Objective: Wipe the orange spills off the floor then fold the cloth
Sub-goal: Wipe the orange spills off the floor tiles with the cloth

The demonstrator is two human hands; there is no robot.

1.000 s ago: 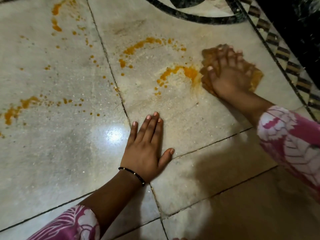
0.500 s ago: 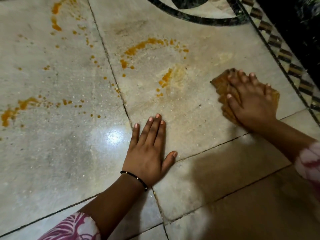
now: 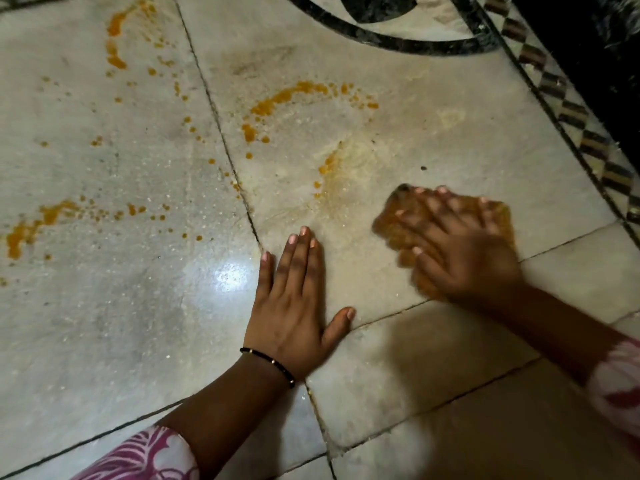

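Note:
Orange spills mark the pale marble floor (image 3: 121, 323): an arc (image 3: 287, 97) at upper middle, a smeared remnant (image 3: 325, 168) below it, a streak (image 3: 116, 46) at upper left, and a patch (image 3: 31, 226) at far left. My right hand (image 3: 460, 251), blurred with motion, presses flat on a crumpled orange-stained cloth (image 3: 498, 216) right of the smeared remnant. My left hand (image 3: 294, 306) lies flat on the floor, fingers spread slightly, holding nothing, a black bracelet on its wrist.
A dark curved inlay (image 3: 391, 39) and a chequered border strip (image 3: 568, 109) run along the top right, with a dark area (image 3: 588, 46) beyond. Tile joints (image 3: 214, 109) cross the floor. A light glare (image 3: 230, 275) sits left of my left hand.
My right hand has swept the cloth down and then leftward across the tile, thinning the middle orange spill to a faint smear. My left hand has stayed planted.

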